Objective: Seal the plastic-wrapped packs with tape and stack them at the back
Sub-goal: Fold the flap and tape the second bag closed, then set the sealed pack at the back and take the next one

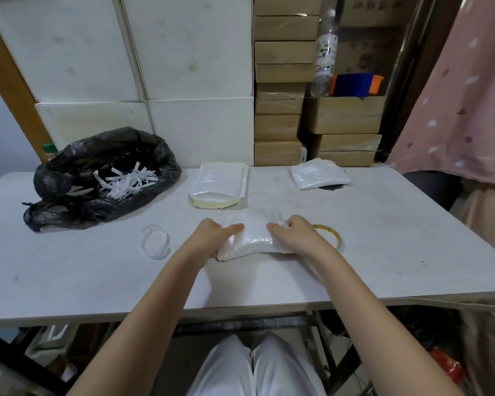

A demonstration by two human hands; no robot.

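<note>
Lying near the middle of the white table [69, 281], one plastic-wrapped pack [250, 235] is gripped at its left end by the left hand [213, 234], while the right hand [293, 234] pinches its wrap at the right. Two more packs are at the back: a stack [219, 185] and a single pack [319, 174], well apart. One tape roll [336, 235] lies just right of the right hand; the bottle [325, 57] label is unreadable.

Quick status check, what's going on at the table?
Both hands, left and right, gripping pack. Tape roll behind right hand. Nothing blocking the stack.
</note>
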